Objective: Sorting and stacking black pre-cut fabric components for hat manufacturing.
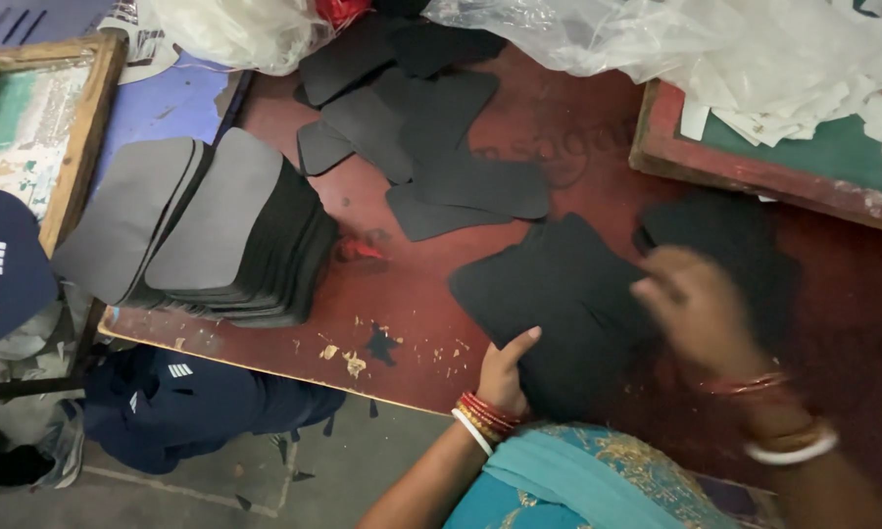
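Nearest, the left hand (505, 372) grips the near edge of a stack of flat black shield-shaped foam pieces (559, 304) on the worn red table (363, 323), steadying it. The right hand (691, 309) (blurred, grip unreadable) rests on the stack's top. Farther left sits a taller pile of grey-faced foam pieces (216, 230); beyond lie loose black cut pieces (431, 147).

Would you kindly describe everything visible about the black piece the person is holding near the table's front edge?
The black piece is a flat, matte sheet, foam or felt by its look, with rounded corners and a curved top edge. It lies nearly flat on the red-brown table, turned at an angle. The left hand holds its lower edge, thumb on top. The blurred right hand rests over its right side. It may be several stacked sheets; I cannot tell.
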